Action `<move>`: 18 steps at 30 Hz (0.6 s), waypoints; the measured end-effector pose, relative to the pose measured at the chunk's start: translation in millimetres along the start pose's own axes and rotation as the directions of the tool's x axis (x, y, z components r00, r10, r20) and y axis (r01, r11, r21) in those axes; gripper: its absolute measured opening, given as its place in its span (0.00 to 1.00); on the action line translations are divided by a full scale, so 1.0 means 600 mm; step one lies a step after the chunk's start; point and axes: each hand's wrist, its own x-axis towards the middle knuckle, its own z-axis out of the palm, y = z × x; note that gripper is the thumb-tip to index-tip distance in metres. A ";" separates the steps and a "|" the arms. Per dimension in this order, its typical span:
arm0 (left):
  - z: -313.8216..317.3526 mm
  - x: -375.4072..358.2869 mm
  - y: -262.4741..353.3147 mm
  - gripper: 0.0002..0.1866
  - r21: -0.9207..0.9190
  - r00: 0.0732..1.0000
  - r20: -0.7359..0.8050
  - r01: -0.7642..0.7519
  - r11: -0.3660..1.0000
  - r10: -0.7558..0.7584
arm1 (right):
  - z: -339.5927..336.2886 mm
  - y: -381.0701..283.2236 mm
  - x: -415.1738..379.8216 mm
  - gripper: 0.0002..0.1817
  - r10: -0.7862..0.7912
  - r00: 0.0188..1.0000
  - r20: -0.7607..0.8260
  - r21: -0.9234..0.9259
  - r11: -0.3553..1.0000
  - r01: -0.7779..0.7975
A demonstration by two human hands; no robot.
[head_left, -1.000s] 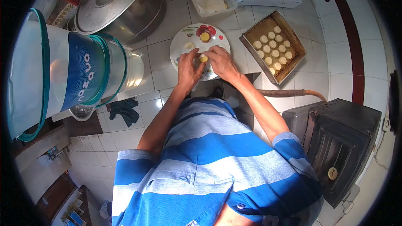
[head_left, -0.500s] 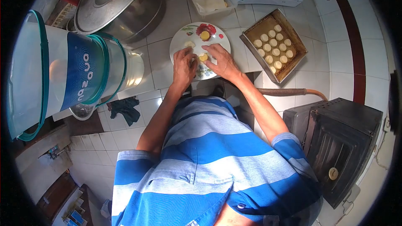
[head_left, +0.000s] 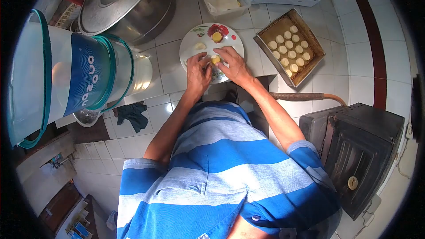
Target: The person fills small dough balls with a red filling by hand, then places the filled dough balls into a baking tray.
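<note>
Over a white floral plate (head_left: 188, 35), a small round pale-yellow dough piece (head_left: 215, 59) sits between the fingertips of both hands. My left hand (head_left: 198, 74) comes in from its left with curled fingers, the tips at the piece. From the right, the thumb and fingers of my right hand (head_left: 234, 66) close around the same piece. A flattened pale bit of dough (head_left: 200, 45) lies on the plate just beyond my left fingers. Farther back on the plate, over the printed red flower, is a deeper-yellow round piece (head_left: 217, 37).
A square metal baking pan (head_left: 270, 57) with several rows of pale round pieces stands right of the plate. Behind are a plastic tub (head_left: 221, 9) and a large lidded pot (head_left: 150, 17). A clear bucket (head_left: 62, 71) is at left, a dark oven (head_left: 363, 150) at lower right.
My left hand has shifted slightly right and toward me, uncovering more of the flattened dough bit. My right hand stays nearly in place at the round piece.
</note>
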 end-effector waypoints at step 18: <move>-0.016 -0.013 0.020 0.30 0.287 0.968 0.103 -0.247 0.925 0.227 | -0.007 -0.016 -0.008 0.18 -0.111 0.989 -0.095 -0.157 0.983 0.095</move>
